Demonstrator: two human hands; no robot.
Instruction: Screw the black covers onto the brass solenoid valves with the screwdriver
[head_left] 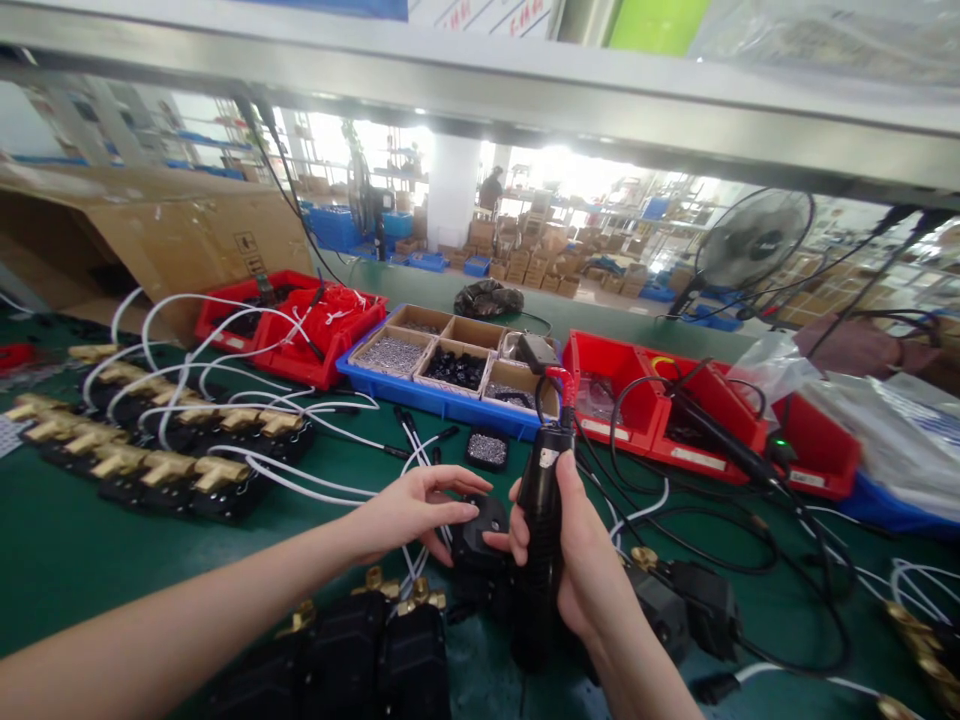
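My right hand [574, 540] is wrapped around a black electric screwdriver [541, 500], held nearly upright with red tape and a cable at its top end. Its lower tip is hidden from view. Just to the left, my left hand [412, 510] grips a small black plastic housing [480, 530], thumb and fingers curved at its upper side. White cables [411, 565] run beneath the left hand. Close in front of me lie larger black housings [345, 650] with brass fittings [420, 595]. More dark housings [694, 605] sit right of the screwdriver.
Rows of brass-fitted units [142, 465] with looping white cables cover the left. Behind are a blue tray [442, 405] of screws and small black parts, red bins [622, 430], and a small black dish of screws [486, 449]. Black cables [750, 520] loop on the right. A shelf [480, 90] crosses overhead.
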